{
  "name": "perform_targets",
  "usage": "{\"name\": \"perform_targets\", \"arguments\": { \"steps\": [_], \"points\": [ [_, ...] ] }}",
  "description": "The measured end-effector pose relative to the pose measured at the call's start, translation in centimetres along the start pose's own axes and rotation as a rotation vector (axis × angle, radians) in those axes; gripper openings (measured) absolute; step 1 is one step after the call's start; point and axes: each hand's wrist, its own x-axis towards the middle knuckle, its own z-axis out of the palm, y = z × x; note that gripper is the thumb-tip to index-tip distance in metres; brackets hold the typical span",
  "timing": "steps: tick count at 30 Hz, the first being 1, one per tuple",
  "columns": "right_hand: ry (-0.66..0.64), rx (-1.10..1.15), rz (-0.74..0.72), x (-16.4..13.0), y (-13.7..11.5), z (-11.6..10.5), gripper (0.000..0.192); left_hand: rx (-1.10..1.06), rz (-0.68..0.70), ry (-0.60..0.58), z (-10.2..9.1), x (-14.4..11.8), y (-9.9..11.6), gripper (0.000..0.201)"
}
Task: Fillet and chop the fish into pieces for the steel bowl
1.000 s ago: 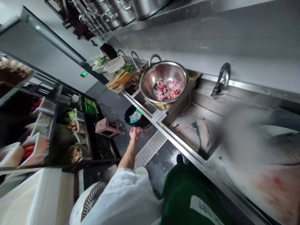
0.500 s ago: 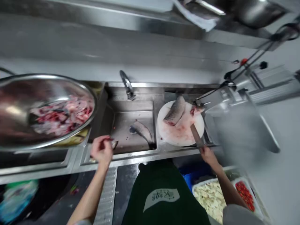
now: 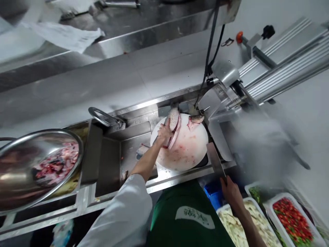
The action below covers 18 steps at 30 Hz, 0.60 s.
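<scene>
My left hand [image 3: 164, 133] reaches over the sink and grips a scaly fish piece [image 3: 173, 118] on the round white cutting board [image 3: 190, 152], which is smeared with blood. A second fish piece [image 3: 195, 120] lies at the board's far edge. My right hand [image 3: 231, 192] holds the handle of a cleaver [image 3: 215, 162], its blade resting at the board's near right edge. Another fish piece [image 3: 141, 151] lies in the sink basin [image 3: 128, 151], partly hidden by my left arm.
A large steel bowl [image 3: 15, 175] of chopped raw fish sits at the left over a tray. A faucet [image 3: 102, 117] stands behind the sink. A meat slicer [image 3: 231, 89] fills the right. Trays of pale slices [image 3: 246, 219] and red chillies [image 3: 293, 219] sit low right.
The view swung right from the aisle to the counter. My left hand moved from the sink's front edge onto the fish on the board. The cleaver stayed at the board's near edge.
</scene>
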Motion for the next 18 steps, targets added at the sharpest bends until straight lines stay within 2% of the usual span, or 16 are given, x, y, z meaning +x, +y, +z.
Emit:
{"name": "perform_targets", "arguments": {
  "steps": [2, 4, 6, 9, 12, 15, 18],
  "points": [
    [-0.033, 0.03, -0.011, 0.9, 0.1, -0.2, 0.022, -0.033, 0.037, -0.024, -1.1, 0.8, -1.7, 0.09],
    [-0.063, 0.047, -0.036, 2.0, 0.0, -0.3, 0.024, -0.038, 0.056, -0.036, -2.3, 1.1, -3.6, 0.07],
    [-0.083, 0.056, -0.05, 3.0, -0.3, -0.3, 0.025, 0.016, 0.024, -0.038, -3.1, 1.0, -5.1, 0.049],
    [-0.094, 0.058, -0.066, 4.3, -1.3, -0.4, 0.025, 0.097, -0.005, -0.034, -3.6, 0.5, -6.4, 0.033],
    [-0.101, 0.013, -0.102, 4.9, -2.3, -0.5, 0.024, 0.079, 0.079, -0.076, -3.6, 0.1, -6.8, 0.031],
    [-0.108, -0.105, -0.139, 4.9, -3.2, -0.8, 0.022, 0.018, 0.195, -0.128, -3.7, 0.0, -7.8, 0.041],
    [-0.096, -0.274, -0.198, 4.6, -4.4, -1.2, 0.02, -0.213, 0.292, -0.098, -3.4, -0.2, -9.6, 0.047]
  ]
}}
